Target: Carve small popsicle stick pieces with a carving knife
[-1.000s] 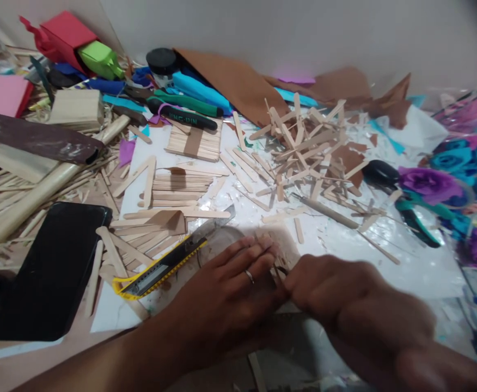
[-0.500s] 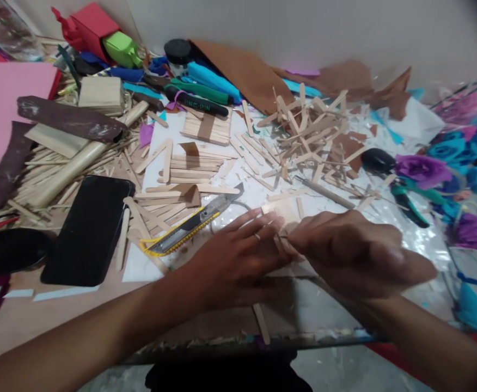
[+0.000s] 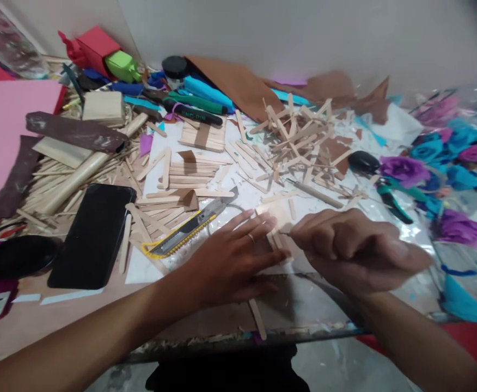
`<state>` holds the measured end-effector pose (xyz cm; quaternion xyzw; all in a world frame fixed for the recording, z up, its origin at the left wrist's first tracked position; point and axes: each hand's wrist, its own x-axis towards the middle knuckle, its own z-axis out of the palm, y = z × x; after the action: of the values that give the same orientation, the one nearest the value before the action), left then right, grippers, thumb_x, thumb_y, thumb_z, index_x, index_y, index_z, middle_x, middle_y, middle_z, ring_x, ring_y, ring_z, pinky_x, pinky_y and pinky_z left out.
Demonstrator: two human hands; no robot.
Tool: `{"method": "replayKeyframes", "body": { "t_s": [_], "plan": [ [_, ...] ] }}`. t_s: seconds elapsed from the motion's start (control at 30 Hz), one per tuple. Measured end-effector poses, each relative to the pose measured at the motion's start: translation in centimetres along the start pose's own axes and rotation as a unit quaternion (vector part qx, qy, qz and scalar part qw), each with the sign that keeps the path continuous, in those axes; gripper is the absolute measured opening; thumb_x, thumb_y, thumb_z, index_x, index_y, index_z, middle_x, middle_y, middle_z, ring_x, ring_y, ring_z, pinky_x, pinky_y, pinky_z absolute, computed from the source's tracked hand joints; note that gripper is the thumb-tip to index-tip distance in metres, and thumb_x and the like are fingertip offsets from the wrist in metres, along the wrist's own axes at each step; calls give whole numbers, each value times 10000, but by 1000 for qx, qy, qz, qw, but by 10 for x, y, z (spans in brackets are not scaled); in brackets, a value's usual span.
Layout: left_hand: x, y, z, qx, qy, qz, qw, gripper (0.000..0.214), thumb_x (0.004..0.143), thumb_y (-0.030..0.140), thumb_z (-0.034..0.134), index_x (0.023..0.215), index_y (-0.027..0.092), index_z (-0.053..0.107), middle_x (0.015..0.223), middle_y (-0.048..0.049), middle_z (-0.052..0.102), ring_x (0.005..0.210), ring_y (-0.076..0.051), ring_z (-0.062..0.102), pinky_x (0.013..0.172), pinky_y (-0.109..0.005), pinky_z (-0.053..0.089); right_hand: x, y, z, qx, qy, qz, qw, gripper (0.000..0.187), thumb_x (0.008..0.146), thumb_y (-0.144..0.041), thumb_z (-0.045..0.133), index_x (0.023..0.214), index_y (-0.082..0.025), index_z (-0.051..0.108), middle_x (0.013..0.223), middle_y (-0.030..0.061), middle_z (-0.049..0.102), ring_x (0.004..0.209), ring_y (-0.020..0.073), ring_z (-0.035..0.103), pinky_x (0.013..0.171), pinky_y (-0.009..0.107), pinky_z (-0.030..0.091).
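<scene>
My left hand (image 3: 238, 253) lies flat with its fingers stretched out, pressing on a small pale wooden piece (image 3: 274, 213). At its fingertips the piece's lower part is partly covered. Just to the right, my right hand (image 3: 355, 247) is closed in a pinch, raised a little over the work. A thin tip shows at its fingers, pointing at the wooden piece; the rest is hidden in the fist. The yellow utility knife (image 3: 189, 228) lies left of my left hand, and a slim grey-brown rod (image 3: 316, 191) lies beyond my right hand.
Loose craft sticks (image 3: 295, 136) are heaped behind the hands, with a row of sticks (image 3: 191, 171) to the left. A black phone (image 3: 93, 237) lies farther left. Green-handled pliers (image 3: 396, 201) and paper flowers (image 3: 405, 170) are at right. One stick (image 3: 257, 320) overhangs the front edge.
My right hand has shifted slightly, and the thin tip at its fingers now shows. My left hand stays flat on the wooden piece. The view has tilted slightly.
</scene>
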<state>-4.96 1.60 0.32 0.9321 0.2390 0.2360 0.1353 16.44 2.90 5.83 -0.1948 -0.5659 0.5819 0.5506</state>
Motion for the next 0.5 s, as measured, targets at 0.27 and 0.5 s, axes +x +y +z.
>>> {"method": "replayKeyframes", "body": {
  "t_s": [0.27, 0.5],
  "plan": [
    [4, 4, -4, 8, -48, -34, 998, 585, 1002, 596, 616, 1507, 304, 566, 1548, -152, 540, 1515, -348, 467, 1299, -557, 312, -11, 17, 15, -66, 7, -98, 993, 400, 933, -372, 534, 629, -241, 309, 528, -51, 251, 433, 115, 226, 468, 341, 242],
    [4, 6, -1, -5, -49, -57, 997, 545, 967, 581, 678, 1415, 277, 612, 1601, -165, 497, 1531, -361, 453, 1290, -541, 341, -27, 6, 18, -193, -23, -19, 981, 553, 1052, -486, 476, 653, -220, 200, 561, -28, 218, 519, 167, 324, 552, 357, 376]
  ]
}}
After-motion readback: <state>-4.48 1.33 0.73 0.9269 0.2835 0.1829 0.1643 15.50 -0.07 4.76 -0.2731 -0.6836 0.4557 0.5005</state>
